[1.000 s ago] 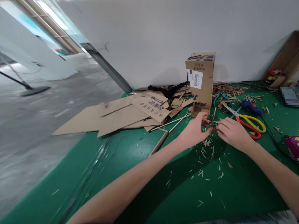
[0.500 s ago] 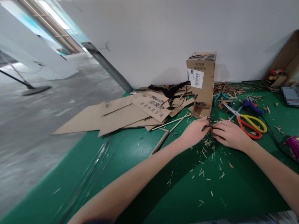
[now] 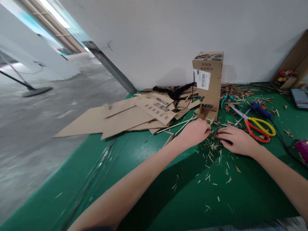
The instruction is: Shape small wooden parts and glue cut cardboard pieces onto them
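Note:
My left hand [image 3: 197, 132] is closed, its fingertips curled out of sight; what they hold, if anything, is too small to make out. Just right of it, my right hand [image 3: 237, 140] pinches a small, dark brown piece [image 3: 217, 127] that points upward between the two hands. A narrow gap parts the fingertips of the hands. Behind them stands a tall cardboard box [image 3: 211, 88], open at its lower front. Scissors [image 3: 256, 125] with red and yellow handles lie right of my right hand. Pale slivers [image 3: 213, 147] are strewn on the green tabletop below the fingers.
Flat cardboard sheets [image 3: 130, 117] and thin wooden sticks [image 3: 178, 125] lie to the left. A blue glue gun [image 3: 260, 110] and teal pliers [image 3: 228, 98] rest behind the scissors. At the far right are a purple object [image 3: 302, 149] and a brown cardboard piece [image 3: 292, 64]. A white wall [image 3: 168, 38] stands behind.
My hands have moved apart: the left fingertips drew back to the left from the right ones. The dark piece now shows between them, at my right fingertips.

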{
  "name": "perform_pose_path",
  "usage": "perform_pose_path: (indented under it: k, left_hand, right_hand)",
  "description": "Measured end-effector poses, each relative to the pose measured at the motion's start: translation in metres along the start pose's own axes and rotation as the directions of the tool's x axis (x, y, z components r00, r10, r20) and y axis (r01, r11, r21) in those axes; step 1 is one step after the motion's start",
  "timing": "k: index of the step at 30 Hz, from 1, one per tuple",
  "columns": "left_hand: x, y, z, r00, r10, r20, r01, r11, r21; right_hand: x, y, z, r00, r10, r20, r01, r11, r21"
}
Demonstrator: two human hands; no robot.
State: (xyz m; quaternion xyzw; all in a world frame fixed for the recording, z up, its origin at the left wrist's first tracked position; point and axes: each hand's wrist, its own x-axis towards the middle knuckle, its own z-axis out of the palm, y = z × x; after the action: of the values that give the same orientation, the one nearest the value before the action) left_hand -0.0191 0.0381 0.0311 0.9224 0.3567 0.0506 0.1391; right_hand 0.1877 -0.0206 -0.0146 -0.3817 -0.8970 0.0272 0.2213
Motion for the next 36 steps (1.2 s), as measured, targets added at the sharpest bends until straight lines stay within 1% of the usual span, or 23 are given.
perform_pose_path:
  k: [2,3,6,8,10,12,17,21,26,30,36]
  left_hand:
    - [-0.002,0.001,-0.001,1.000,0.005,-0.017,-0.005,0.999,0.033]
    - [-0.002,0.002,-0.001,0.999,0.025,-0.022,-0.024,1.000,0.015]
    - [-0.001,0.003,0.000,0.997,0.080,-0.014,-0.081,0.990,-0.114]
    - [0.001,0.003,0.001,0.996,0.088,0.012,-0.084,0.979,-0.185]
    - [0.002,0.004,0.001,0.997,0.079,0.025,-0.072,0.975,-0.210]
    - [0.002,0.005,0.001,0.998,0.066,0.013,-0.062,0.973,-0.223]
    - [0.001,0.010,0.000,0.998,0.006,-0.064,-0.026,0.949,-0.314]
    - [0.001,0.014,0.003,0.995,-0.052,-0.081,0.026,0.955,-0.297]
    - [0.002,0.015,0.008,0.990,-0.091,-0.104,0.063,0.966,-0.252]
    - [0.003,0.014,0.009,0.989,-0.105,-0.100,0.082,0.974,-0.212]
    - [0.003,0.016,0.011,0.987,-0.114,-0.114,0.086,0.970,-0.226]
  right_hand:
    - [0.000,-0.001,0.000,1.000,-0.008,-0.003,0.008,1.000,-0.008]
    - [0.000,-0.001,0.000,1.000,-0.014,-0.004,0.014,1.000,-0.011]
    - [0.000,-0.001,0.001,1.000,-0.024,0.003,0.024,0.999,-0.027]
    - [0.000,0.000,0.002,1.000,-0.017,0.005,0.018,0.999,-0.036]
    - [0.000,0.000,0.001,1.000,-0.015,0.007,0.015,0.999,-0.043]
    - [0.000,0.000,0.000,0.999,-0.027,0.017,0.028,0.998,-0.063]
    - [0.002,-0.004,-0.002,0.994,-0.084,0.068,0.093,0.986,-0.136]
    - [0.003,-0.007,-0.001,0.994,-0.083,0.076,0.095,0.981,-0.170]
    - [0.003,-0.010,0.000,0.994,-0.065,0.088,0.083,0.974,-0.212]
    - [0.004,-0.012,0.001,0.992,-0.051,0.113,0.075,0.972,-0.221]
    - [0.004,-0.013,0.005,0.989,-0.044,0.138,0.074,0.973,-0.221]
